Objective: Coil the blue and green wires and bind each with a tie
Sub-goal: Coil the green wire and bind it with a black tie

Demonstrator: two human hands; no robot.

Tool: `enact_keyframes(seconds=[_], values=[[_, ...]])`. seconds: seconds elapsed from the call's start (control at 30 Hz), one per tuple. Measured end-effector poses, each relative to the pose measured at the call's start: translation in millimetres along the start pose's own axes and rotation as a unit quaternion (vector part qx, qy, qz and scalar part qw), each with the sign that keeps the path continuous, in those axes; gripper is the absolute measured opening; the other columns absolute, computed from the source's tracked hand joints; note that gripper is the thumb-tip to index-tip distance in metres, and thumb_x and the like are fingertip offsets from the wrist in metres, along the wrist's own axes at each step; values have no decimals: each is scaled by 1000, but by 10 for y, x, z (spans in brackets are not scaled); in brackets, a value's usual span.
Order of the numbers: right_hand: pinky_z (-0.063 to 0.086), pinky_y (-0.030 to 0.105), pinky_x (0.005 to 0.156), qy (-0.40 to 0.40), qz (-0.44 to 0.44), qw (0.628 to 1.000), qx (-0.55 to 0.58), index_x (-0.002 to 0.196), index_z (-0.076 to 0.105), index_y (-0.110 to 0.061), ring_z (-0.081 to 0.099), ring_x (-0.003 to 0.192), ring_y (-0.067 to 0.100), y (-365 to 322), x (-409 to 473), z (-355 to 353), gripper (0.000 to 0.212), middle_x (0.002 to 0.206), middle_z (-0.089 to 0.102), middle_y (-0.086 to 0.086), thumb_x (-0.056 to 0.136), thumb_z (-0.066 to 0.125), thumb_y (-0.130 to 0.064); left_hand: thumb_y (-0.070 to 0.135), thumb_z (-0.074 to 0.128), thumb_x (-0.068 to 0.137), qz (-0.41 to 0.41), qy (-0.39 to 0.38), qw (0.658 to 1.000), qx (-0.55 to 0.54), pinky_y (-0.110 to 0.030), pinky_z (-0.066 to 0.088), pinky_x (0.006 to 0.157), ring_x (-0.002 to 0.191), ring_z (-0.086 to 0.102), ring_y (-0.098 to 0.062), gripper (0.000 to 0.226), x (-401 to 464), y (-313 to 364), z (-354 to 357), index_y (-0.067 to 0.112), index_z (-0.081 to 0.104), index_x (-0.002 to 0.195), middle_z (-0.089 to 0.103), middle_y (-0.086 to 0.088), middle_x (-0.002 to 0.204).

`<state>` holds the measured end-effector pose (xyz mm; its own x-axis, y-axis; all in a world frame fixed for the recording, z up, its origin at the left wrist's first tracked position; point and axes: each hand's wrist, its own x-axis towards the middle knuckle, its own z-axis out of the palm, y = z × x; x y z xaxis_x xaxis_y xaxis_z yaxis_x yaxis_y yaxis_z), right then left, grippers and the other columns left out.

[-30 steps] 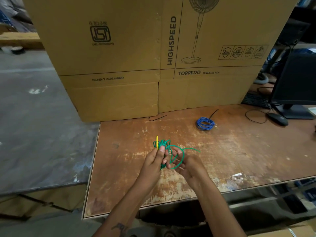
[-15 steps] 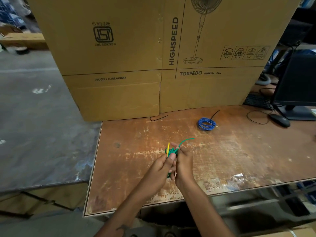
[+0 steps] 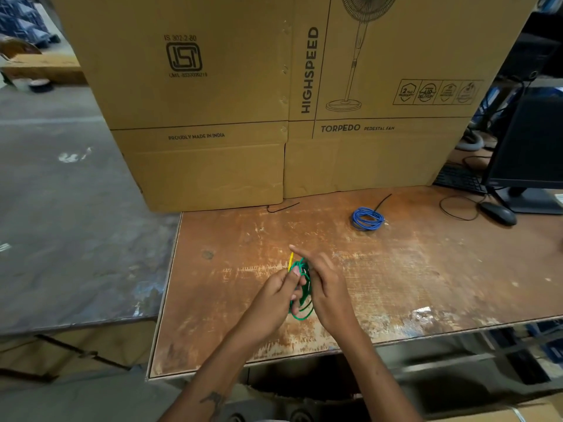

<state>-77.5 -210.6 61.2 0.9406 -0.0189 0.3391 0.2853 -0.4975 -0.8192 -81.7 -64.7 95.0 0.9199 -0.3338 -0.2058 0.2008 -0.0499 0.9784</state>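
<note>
1. The green wire (image 3: 302, 287) sits just below the middle of the frame as a loose bundle of loops, held between both hands above the worn brown surface (image 3: 426, 287).
2. The left hand (image 3: 275, 295) has its fingers curled, thumb and fingers pinching the green wire together with a thin yellow tie (image 3: 291, 261) that sticks up from the top of the bundle.
3. The right hand (image 3: 327, 287) lies against the bundle's right side with its forefinger stretched out toward the upper left; whether its other fingers grip the wire cannot be told.
4. The blue wire (image 3: 367, 218) lies coiled on the surface, right of centre and well apart from the hands.
5. A large cardboard box (image 3: 274, 95) printed with a pedestal fan fills the top of the frame.
6. At the right edge stand a dark monitor (image 3: 533, 147), a keyboard (image 3: 458, 178) and a black mouse (image 3: 498, 213).
</note>
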Motion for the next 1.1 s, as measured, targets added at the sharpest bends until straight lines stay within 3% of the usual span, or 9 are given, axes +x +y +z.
enact_keyframes(seconds=[0.1, 0.27, 0.4, 0.47, 0.57, 0.67, 0.87, 0.97, 1.1], values=[[51, 38, 73, -10, -38, 999, -34, 150, 56, -38, 61, 86, 17, 58, -40, -15, 57, 100, 61, -1, 110, 41, 0, 30, 31, 110, -31, -32, 997, -64, -25, 30, 55, 49, 33, -11, 36, -21, 46, -31, 13, 50, 85, 31, 6, 58], [44, 23, 65, 19, -104, 980, -170, 156, 49, -33, 46, 77, 3, 128, -96, -56, 56, 101, 51, -11, 107, 40, -7, 66, 15, 101, -72, -94, 982, -148, -27, 35, 57, 55, 34, -17, 66, -59, 80, -42, 11, 50, 86, 30, -1, 62], [52, 34, 71, 33, -180, 948, -260, 156, 51, -26, 61, 86, 17, 180, -121, -63, 54, 116, 66, -1, 104, 47, -9, 57, 41, 102, -38, -81, 994, -65, -19, 36, 57, 58, 32, -13, 47, -64, 62, 0, 15, 47, 84, 31, 5, 61], [55, 39, 81, 27, -175, 963, -204, 155, 53, -24, 65, 99, 16, 151, -117, -68, 54, 126, 68, -4, 105, 43, -7, 48, 40, 106, -33, -77, 995, -51, -17, 36, 57, 57, 33, -13, 41, -58, 38, -11, 15, 44, 82, 30, 6, 61], [51, 47, 105, -21, -72, 997, 35, 155, 52, -21, 64, 129, 16, 8, -109, -47, 52, 140, 69, -6, 108, 38, -5, 45, 36, 108, -33, -78, 996, -28, -22, 35, 63, 56, 35, -12, 40, -37, 21, -63, 16, 43, 82, 31, 7, 60], [41, 38, 118, -108, 16, 982, 154, 159, 45, -25, 57, 141, 18, -144, -67, -64, 48, 145, 66, -4, 112, 34, -19, 45, 37, 108, -32, -79, 996, -38, -27, 32, 64, 56, 37, -13, 40, -18, 26, -178, 18, 44, 79, 30, 6, 60], [52, 37, 96, -178, -70, 978, -82, 147, 47, -33, 61, 115, 7, -114, 76, -25, 35, 129, 59, -12, 114, 34, -37, 48, 42, 106, -46, -121, 988, -82, -28, 31, 62, 57, 36, -14, 42, 0, 57, -532, 20, 45, 75, 26, 4, 62], [55, 41, 77, -150, -133, 963, -178, 130, 47, -27, 63, 90, 18, -108, 189, 84, 42, 110, 63, -1, 111, 22, -56, 55, 40, 105, -23, -148, 989, -15, -29, 44, 77, 67, 49, -15, 44, -22, 65, -685, 22, 47, 76, 35, 4, 66], [53, 37, 59, -102, -207, 934, -274, 122, 51, -19, 60, 76, 20, -121, 284, 255, 44, 98, 60, 2, 113, 22, -51, 57, 32, 106, 51, -69, 986, 142, -36, 47, 83, 77, 57, -10, 44, -47, -17, -839, 28, 55, 82, 52, 10, 73]])
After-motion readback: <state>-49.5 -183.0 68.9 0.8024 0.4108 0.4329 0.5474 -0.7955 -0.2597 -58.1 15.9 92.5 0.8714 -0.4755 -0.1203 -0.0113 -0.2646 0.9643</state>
